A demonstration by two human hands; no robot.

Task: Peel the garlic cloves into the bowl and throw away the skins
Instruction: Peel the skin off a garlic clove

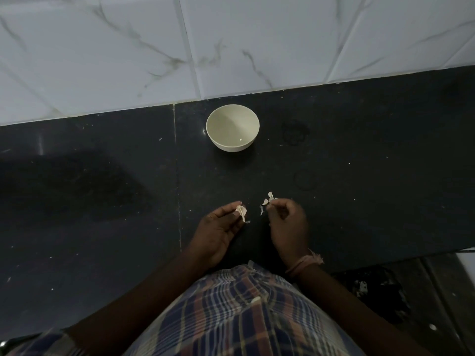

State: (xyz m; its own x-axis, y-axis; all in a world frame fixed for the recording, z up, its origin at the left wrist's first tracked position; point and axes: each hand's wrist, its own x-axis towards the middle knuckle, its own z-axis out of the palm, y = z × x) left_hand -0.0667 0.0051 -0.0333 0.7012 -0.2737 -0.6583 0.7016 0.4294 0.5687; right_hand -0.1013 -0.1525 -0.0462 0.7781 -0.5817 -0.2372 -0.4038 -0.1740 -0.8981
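A pale cream bowl (232,127) stands on the black counter (102,201) near the tiled wall; its inside looks bare. My left hand (218,232) pinches a garlic clove (241,211) between thumb and fingers, with loose skin hanging from it. Just to the right, my right hand (288,224) pinches several thin flakes of garlic skin (267,200) at its fingertips. Both hands hover over the counter's front part, well short of the bowl.
White marble-look wall tiles (231,42) rise behind the counter. The counter's front edge runs at the lower right, with a dark floor and something black (380,291) below it. Small white specks lie scattered on the counter. My checked garment fills the bottom.
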